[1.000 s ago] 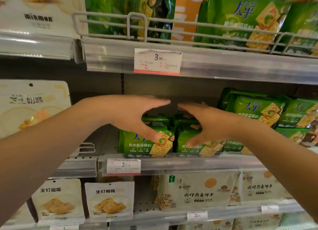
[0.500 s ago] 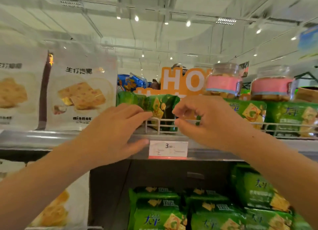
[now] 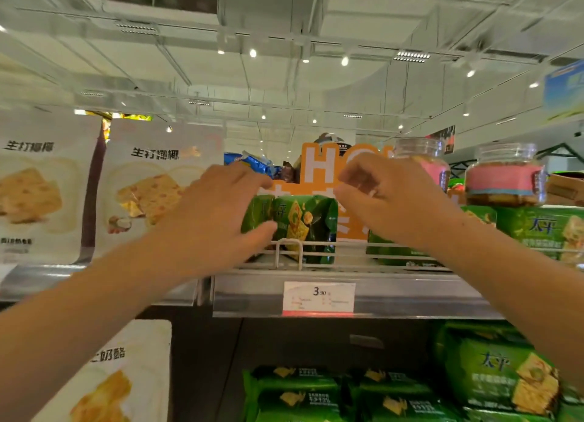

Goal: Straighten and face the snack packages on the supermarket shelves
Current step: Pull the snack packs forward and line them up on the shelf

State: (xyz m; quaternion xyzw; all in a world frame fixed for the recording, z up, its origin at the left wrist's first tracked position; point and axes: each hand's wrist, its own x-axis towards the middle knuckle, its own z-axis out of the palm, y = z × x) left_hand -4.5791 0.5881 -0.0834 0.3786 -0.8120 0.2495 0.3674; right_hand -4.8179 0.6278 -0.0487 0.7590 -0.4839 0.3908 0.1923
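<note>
Both hands up at the top shelf [image 3: 410,292].
My left hand [image 3: 218,219] grips the green cracker pack [image 3: 303,225] (thumb underneath); my right hand [image 3: 392,197] hovers curled, holding nothing.

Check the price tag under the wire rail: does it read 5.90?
No, the price tag on the shelf edge below the green cracker package reads 3.90.

Price tag [image 3: 319,297], 2 jars [image 3: 505,178].
</note>
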